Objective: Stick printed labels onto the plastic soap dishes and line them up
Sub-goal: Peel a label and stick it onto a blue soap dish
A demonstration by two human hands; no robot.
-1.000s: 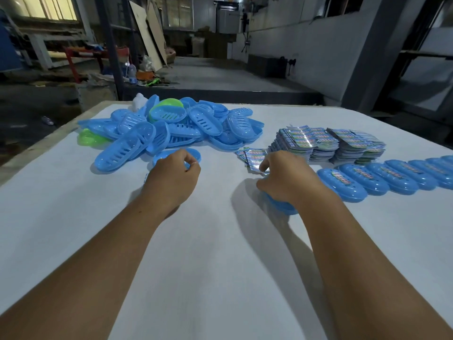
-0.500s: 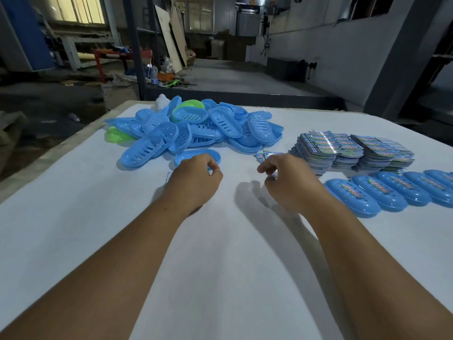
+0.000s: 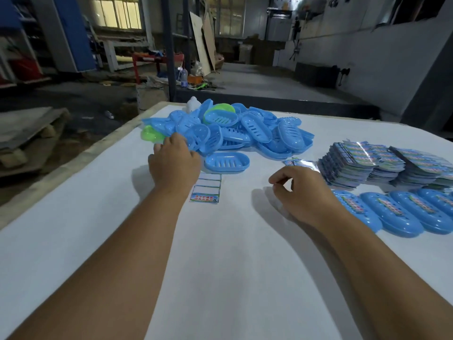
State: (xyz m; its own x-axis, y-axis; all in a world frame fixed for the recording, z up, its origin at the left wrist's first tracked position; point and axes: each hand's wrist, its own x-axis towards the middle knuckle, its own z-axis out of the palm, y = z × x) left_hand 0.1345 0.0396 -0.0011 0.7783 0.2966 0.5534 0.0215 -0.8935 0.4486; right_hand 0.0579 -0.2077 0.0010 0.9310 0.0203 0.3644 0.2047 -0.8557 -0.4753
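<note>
A heap of blue slotted soap dishes [image 3: 245, 133] lies at the far middle of the white table [image 3: 220, 266], with one single blue dish [image 3: 226, 162] in front of it. My left hand [image 3: 174, 163] reaches the heap's near left edge and its fingertips touch a dish there; the grip is hidden. Beside that wrist lies a label sheet [image 3: 206, 188] with one printed label left on it. My right hand [image 3: 301, 192] hovers over the table with curled fingers, and I see nothing in it. A row of labelled blue dishes [image 3: 392, 214] runs off to the right.
Stacks of printed label sheets [image 3: 362, 163] stand behind the row, with a few loose labels [image 3: 299, 163] to their left. Green dishes [image 3: 152, 136] and a white object [image 3: 192, 104] sit in the heap. The table's left edge [image 3: 73, 163] drops to a workshop floor.
My left hand moved from the single dish leftward to the heap, uncovering the label sheet. My right hand left the dish it held in the row and drew back from the loose labels.
</note>
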